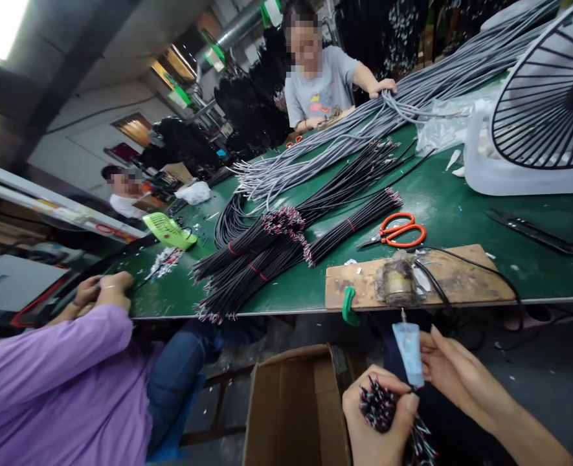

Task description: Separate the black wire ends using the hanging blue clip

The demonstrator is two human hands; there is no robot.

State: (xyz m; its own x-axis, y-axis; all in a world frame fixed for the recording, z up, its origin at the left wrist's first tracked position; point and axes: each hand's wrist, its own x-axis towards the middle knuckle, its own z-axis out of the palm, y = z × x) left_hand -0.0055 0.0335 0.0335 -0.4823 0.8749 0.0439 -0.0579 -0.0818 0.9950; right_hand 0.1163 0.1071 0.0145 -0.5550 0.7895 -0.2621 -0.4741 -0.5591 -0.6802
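My left hand (381, 414) is closed around a bundle of thin black cables (377, 404), whose stripped ends show red, white and black wires. Just above its thumb, a light-blue cone (407, 353) hangs point-down from the metal shaft of a small motor (397, 281). A dark cable end meets the cone's narrow tip. Beside the cone is my right hand (461, 375), fingers stretched out and thumb apart; its fingertips are partly hidden behind the cone. More loose wire ends (422, 440) show below, between my hands.
The motor sits on a wooden board (465, 278) at the green table's edge. Orange-handled scissors (403, 231), black snips (533, 230), tied cable bundles (247, 259), grey cables (344, 142) and a fan (553, 97) lie beyond. A cardboard box (296, 408) stands below; co-workers sit left and opposite.
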